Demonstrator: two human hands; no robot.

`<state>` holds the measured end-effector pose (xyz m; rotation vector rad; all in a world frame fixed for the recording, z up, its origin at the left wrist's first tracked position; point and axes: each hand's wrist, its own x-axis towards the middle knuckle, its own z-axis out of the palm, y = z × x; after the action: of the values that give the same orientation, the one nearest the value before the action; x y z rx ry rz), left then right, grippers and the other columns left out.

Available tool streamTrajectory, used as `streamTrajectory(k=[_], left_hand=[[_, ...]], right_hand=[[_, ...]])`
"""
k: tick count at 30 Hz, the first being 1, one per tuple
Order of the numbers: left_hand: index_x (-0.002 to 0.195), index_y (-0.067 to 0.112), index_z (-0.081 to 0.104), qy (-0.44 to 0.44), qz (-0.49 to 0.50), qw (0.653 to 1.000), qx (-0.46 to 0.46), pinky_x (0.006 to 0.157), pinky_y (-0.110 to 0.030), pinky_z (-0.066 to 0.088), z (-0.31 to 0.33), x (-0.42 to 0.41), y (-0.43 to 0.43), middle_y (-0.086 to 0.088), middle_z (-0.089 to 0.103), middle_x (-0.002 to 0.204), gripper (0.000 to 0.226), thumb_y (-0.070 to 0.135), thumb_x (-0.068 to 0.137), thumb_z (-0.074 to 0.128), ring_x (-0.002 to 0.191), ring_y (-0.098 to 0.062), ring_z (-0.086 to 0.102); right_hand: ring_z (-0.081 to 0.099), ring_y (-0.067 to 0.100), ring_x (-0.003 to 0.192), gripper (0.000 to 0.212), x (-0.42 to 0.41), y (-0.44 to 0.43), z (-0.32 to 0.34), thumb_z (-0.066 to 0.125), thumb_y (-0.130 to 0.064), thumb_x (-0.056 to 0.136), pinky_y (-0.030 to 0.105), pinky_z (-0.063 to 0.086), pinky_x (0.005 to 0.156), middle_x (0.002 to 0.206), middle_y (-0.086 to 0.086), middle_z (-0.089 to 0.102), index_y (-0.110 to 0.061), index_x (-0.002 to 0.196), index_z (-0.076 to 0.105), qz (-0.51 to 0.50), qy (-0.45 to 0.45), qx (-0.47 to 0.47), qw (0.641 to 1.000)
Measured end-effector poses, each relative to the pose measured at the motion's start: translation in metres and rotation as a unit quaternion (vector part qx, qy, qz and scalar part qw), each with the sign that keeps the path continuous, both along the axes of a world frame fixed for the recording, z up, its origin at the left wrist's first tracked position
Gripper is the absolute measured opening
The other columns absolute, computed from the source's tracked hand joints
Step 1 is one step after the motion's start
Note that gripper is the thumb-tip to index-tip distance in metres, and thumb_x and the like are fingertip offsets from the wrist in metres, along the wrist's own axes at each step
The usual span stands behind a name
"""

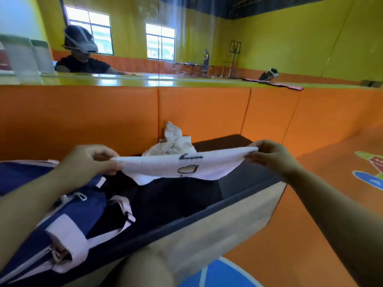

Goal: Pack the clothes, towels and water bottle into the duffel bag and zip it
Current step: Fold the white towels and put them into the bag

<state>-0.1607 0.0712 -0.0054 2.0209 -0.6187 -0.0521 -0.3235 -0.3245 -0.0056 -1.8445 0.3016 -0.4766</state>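
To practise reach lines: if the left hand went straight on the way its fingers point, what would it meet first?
The left hand points along the white towel it pinches, so the towel comes first; beyond it, probably the right hand at the other end; depth is unclear.

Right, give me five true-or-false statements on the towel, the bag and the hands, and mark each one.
1. The left hand and the right hand each pinch one end of the white towel, stretched between them. True.
2. The towel is plain, with no marking. False: it bears dark outlined marks near its middle.
3. The navy duffel bag lies on the dark bench, below the left hand. True.
4. The bag's straps are black. False: they are pale pink.
5. A crumpled pale cloth lies on the bench behind the towel, by the orange padded wall. True.
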Motion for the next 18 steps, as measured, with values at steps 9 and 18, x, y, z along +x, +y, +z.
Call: streamTrajectory(k=[9,18], left_hand=[[0.084,0.011,0.071,0.072,-0.041,0.995,0.051,0.068,-0.017,0.052,-0.068,-0.017,0.009,-0.009,0.072,0.088,0.005,0.016,0.082,0.07,0.091,-0.026,0.067],[0.086,0.013,0.066,0.082,0.018,0.995,0.048,0.074,-0.046,0.055,-0.087,0.032,-0.035,-0.01,0.073,0.081,0.008,0.02,0.088,0.063,0.077,-0.029,0.068]], right_hand=[[0.063,0.019,0.077,0.009,-0.029,0.017,-0.075,0.059,-0.01,0.092,0.028,0.045,0.067,0.092,0.01,0.07,-0.009,0.094,0.068,-0.039,0.094,-0.045,0.994],[0.065,0.027,0.081,0.011,0.013,0.007,-0.1,0.056,-0.015,0.094,0.03,0.049,0.064,0.089,0.01,0.069,-0.01,0.094,0.066,-0.122,0.119,-0.1,0.98]])
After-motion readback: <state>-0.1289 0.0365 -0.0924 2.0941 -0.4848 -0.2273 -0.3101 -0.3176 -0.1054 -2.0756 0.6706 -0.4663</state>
